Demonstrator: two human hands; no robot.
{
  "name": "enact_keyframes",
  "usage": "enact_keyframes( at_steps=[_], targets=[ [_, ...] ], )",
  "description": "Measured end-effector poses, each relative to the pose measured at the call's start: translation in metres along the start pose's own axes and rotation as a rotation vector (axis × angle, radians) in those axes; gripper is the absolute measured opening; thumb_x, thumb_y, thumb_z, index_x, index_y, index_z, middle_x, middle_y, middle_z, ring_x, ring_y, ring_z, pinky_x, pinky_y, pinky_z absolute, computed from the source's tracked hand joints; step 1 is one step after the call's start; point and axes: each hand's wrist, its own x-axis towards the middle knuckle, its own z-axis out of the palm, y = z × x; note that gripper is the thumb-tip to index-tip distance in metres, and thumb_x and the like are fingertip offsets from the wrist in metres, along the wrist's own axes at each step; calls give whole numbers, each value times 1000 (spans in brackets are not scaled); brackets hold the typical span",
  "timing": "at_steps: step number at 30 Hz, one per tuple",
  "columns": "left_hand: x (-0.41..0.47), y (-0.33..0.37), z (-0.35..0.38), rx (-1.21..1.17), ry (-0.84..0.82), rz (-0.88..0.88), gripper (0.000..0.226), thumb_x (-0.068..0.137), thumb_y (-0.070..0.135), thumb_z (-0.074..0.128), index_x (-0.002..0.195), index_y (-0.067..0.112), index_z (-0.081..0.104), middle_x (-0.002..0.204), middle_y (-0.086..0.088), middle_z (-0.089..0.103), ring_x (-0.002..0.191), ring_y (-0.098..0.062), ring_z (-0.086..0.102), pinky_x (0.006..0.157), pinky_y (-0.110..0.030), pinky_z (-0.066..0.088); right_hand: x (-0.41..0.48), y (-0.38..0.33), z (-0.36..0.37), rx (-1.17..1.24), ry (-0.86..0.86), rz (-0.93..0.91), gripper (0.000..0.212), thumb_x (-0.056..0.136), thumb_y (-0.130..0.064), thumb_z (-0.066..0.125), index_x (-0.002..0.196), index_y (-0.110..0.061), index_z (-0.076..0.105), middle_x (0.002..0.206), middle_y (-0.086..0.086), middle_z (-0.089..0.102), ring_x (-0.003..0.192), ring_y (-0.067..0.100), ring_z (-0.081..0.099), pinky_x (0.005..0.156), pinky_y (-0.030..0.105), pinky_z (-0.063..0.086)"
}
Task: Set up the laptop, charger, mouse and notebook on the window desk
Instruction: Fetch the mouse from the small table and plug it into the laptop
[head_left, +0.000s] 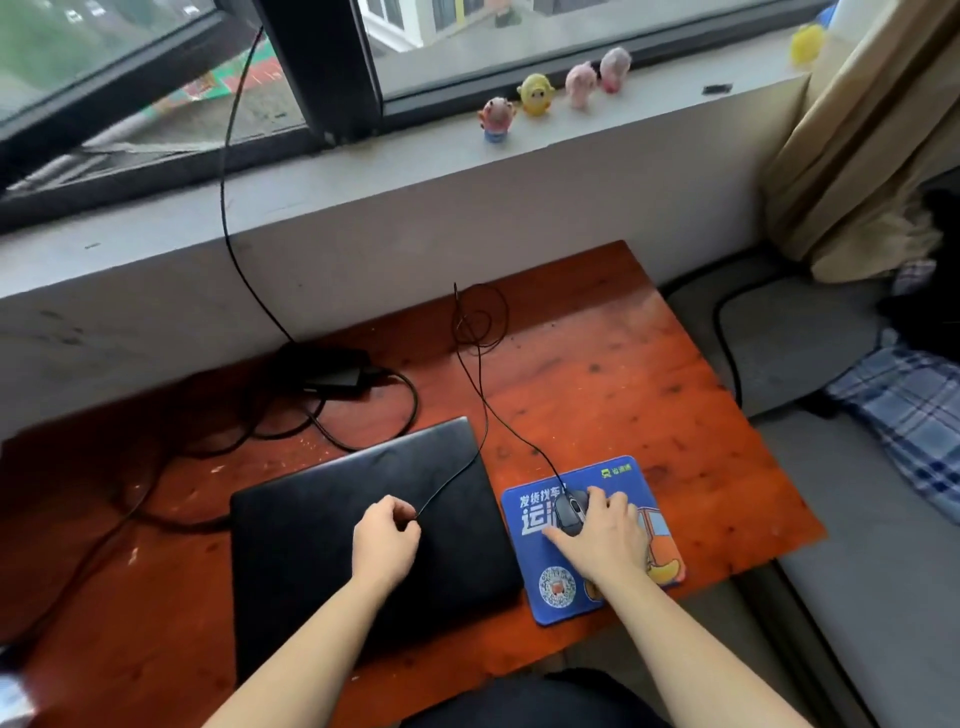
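On laptop lid (363, 525): left hand (384, 540) pinching mouse cable (483, 410) end, right hand (602, 535) cupped over mouse (570, 512) on mat (613, 478); laptop's edges nearest left grip.

Black laptop (363, 525), blue mouse pad (530, 597)

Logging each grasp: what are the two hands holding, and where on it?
Left hand pinches the mouse cable over the closed laptop; right hand rests on the mouse, covering its body.
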Motion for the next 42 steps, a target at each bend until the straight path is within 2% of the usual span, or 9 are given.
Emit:
enact_keyframes(
  at_steps=[7,9,12,15,20,25,33,37,42],
  targets=[
    [-13,27,-46,-145,215,12,14,84,11,64,85,25,65,85,11,66,82,-10,62,70,-18,40,-5,-30,-27,308,37,-197,58,94,-47,56,146,-24,43,141,3,46,129,25,46,102,40,41],
    [-22,31,-59,-187,285,23,17,84,10,65,82,27,65,80,15,65,70,0,61,58,-6,37,-5,-50,-36,469,-71,-231,50,95,-42,59,141,-25,49,137,4,50,124,25,53,100,38,42],
    [-47,24,-76,-202,391,53,20,83,12,67,80,32,64,82,15,65,74,3,58,61,-1,36,-9,-89,-38,780,-282,-210,43,95,-32,64,134,-16,58,126,7,64,114,25,62,97,38,49],
    [-72,10,-88,-182,460,95,21,80,9,71,77,30,67,82,12,67,76,4,60,66,0,36,-22,-126,-43,1092,-598,-58,35,102,-34,53,128,-11,58,104,3,68,87,18,65,70,31,51],
    [-112,-26,-114,-33,472,196,25,74,2,75,74,25,66,80,12,65,76,-2,63,69,-9,44,-52,-177,-40,1335,-882,47,40,103,-39,51,134,-15,43,111,12,67,85,20,69,61,27,49],
    [-119,-59,-138,-1,497,236,24,73,0,75,73,22,67,80,11,66,76,-5,64,69,-21,52,-81,-221,-25,1274,-907,-4,43,104,-35,52,138,-10,47,120,11,66,90,20,69,64,28,49],
    [-90,-132,-181,74,375,301,30,74,4,72,73,30,57,77,12,61,69,-7,59,65,-26,49,-100,-288,-16,1304,-678,-89,16,99,-35,59,104,-21,67,97,-8,75,75,7,59,54,21,35],
    [-66,-182,-208,65,333,281,17,81,15,71,89,27,61,87,9,64,80,-15,62,71,-27,48,-113,-335,-20,1274,-563,-172,15,99,-29,61,98,-16,70,93,-5,75,76,9,62,57,21,35],
    [-29,-231,-232,48,289,246,23,89,24,67,112,21,69,105,0,65,99,-23,64,84,-31,49,-122,-388,-14,1261,-497,-209,8,101,-23,60,98,-18,65,94,-2,71,77,8,62,65,22,40]
  ],
)
